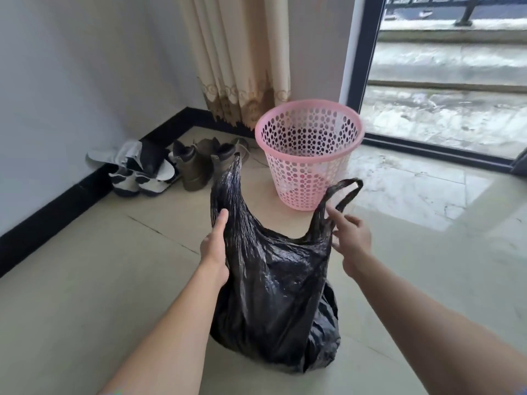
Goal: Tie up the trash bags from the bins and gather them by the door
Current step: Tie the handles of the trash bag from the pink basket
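black trash bag [273,295] between hands: left hand [214,246] gripping one handle, right hand [352,238] open beside other

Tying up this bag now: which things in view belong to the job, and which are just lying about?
Part of the job:
black trash bag, untied, on the floor
left hand gripping one handle
right hand at the other handle
pink bin, no liner in it

Lying about:
boots
white shoes
curtain

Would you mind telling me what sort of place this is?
Probably a room at home, beside a glass balcony door: shoes along the wall, a curtain, a pink bin.
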